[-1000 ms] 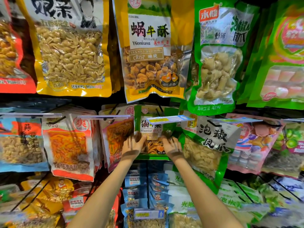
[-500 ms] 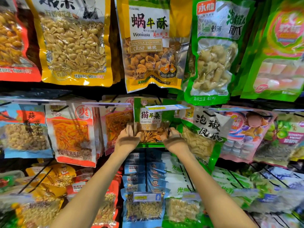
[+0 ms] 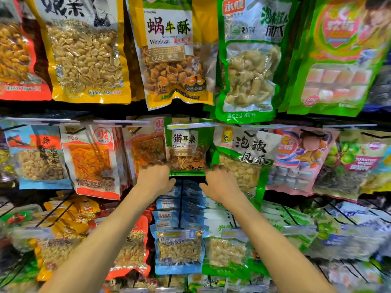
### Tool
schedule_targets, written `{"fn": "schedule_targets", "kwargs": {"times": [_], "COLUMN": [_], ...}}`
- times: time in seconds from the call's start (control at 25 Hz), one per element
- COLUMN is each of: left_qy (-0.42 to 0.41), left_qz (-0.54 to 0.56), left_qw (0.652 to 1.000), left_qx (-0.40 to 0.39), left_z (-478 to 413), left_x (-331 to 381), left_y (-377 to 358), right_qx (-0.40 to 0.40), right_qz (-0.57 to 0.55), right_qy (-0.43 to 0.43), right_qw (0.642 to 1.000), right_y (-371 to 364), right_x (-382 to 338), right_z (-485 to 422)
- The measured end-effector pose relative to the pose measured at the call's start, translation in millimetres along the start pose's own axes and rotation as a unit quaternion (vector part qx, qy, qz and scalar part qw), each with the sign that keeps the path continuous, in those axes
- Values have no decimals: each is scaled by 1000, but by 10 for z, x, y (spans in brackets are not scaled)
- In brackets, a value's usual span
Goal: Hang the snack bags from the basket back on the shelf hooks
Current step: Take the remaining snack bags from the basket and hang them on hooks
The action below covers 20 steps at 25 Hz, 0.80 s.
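A small green snack bag (image 3: pixel 186 149) with brown crisps hangs in the middle row of the shelf, under a blue and yellow price tag (image 3: pixel 190 125) at the end of its hook. My left hand (image 3: pixel 155 178) grips the bag's lower left corner, and my right hand (image 3: pixel 219 180) grips its lower right corner. Fingertips of both hands are blurred against the packaging. The hook's wire is hidden behind the tag and bag. No basket is in view.
Neighbouring bags crowd the green one: an orange-filled bag (image 3: pixel 148 149) at its left, a green-and-white bag (image 3: pixel 243 163) at its right. Large bags of peanuts (image 3: pixel 84 51) and crisps (image 3: pixel 175 56) hang above. Blue packs (image 3: pixel 179 246) on black hooks fill the row below.
Both hands have stayed on the green bag's lower corners. The view has shifted slightly, so the bag and hands sit a little higher and closer than before.
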<state>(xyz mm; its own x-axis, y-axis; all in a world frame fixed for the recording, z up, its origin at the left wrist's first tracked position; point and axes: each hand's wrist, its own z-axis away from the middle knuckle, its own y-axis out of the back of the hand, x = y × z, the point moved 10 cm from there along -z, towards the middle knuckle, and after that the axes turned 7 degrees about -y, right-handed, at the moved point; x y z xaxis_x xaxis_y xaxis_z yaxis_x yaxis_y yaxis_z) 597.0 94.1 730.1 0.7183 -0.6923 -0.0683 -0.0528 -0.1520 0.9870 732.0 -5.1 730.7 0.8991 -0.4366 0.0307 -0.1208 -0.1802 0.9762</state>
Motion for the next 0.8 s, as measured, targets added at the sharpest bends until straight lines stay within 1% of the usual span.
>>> {"fn": "schedule_targets", "kwargs": {"times": [0.12, 0.36, 0.52, 0.6, 0.68, 0.8], "left_qy": [-2, -9, -6, -7, -9, -13], "left_qz": [-12, -24, -26, -8, 23, 115], "left_qw": [1000, 1000, 1000, 1000, 1000, 992], "left_qx": [3, 13, -3, -2, 15, 52], "left_z": [99, 283, 350, 372, 370, 310], "left_x": [213, 732, 1034, 1189, 1308, 1372], "left_y": [110, 247, 270, 258, 253, 254], "right_qx": [9, -19, -37, -40, -25, -13], "right_qz": [4, -14, -19, -31, -35, -78], "right_qy": [16, 6, -6, -18, -22, -24], "right_qw": [1000, 1000, 999, 999, 999, 997], "right_y": [84, 171, 206, 226, 243, 225], "right_x": [95, 580, 998, 1241, 1436, 1636], "right_z": [211, 482, 588, 622, 627, 610]}}
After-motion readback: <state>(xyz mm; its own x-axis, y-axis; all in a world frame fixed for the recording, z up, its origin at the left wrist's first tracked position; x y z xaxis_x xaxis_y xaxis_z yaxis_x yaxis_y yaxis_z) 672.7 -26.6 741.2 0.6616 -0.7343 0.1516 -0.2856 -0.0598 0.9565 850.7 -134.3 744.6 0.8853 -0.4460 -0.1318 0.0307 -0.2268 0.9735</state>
